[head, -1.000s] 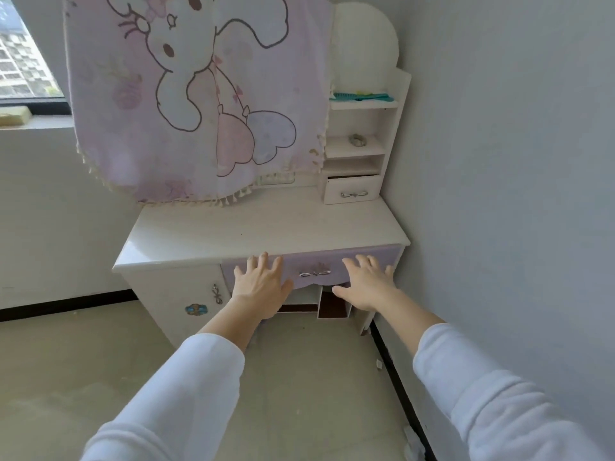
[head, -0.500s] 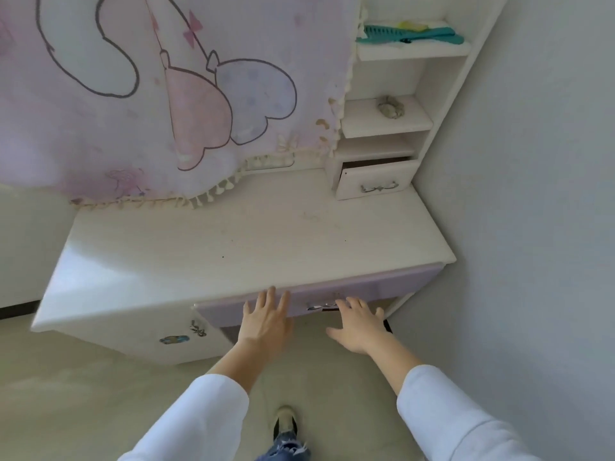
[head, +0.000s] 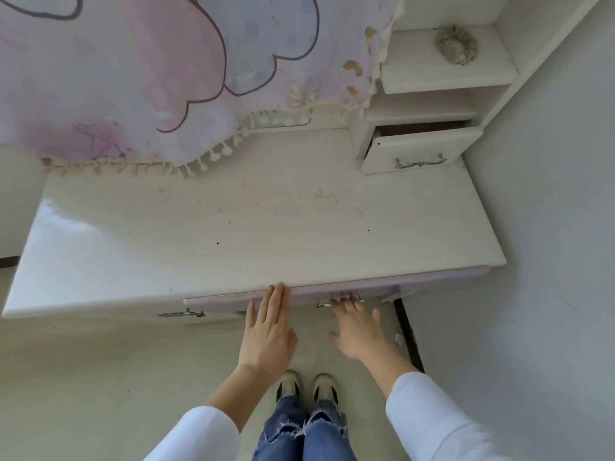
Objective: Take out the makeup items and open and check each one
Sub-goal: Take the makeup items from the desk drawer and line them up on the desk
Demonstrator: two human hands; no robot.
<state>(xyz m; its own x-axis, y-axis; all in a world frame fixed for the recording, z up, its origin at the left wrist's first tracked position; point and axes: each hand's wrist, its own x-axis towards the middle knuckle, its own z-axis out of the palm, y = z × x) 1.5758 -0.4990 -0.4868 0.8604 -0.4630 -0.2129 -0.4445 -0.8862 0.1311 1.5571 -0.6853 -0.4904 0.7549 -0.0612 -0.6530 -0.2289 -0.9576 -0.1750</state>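
No makeup items are visible. A white dressing table (head: 233, 227) has a wide lilac drawer front (head: 432, 279) under its front edge, and the drawer looks closed. My left hand (head: 268, 331) lies flat with its fingers straight, the tips touching the drawer front left of the handle. My right hand (head: 357, 324) has its thumb spread and its fingertips on the metal drawer handle (head: 339, 299). Whether those fingers hook around the handle is unclear.
A small white drawer (head: 419, 151) at the back right stands slightly open, with shelves above it holding a grey scrunchie (head: 457, 44). A pink cartoon cloth (head: 166, 61) hangs over the back. A grey wall (head: 549, 227) is close on the right. My shoes (head: 307, 387) are below.
I have stepped close to the dressing table and now look down on it. Both hands stayed at the lilac drawer front, and the right hand's fingertips have reached the handle.
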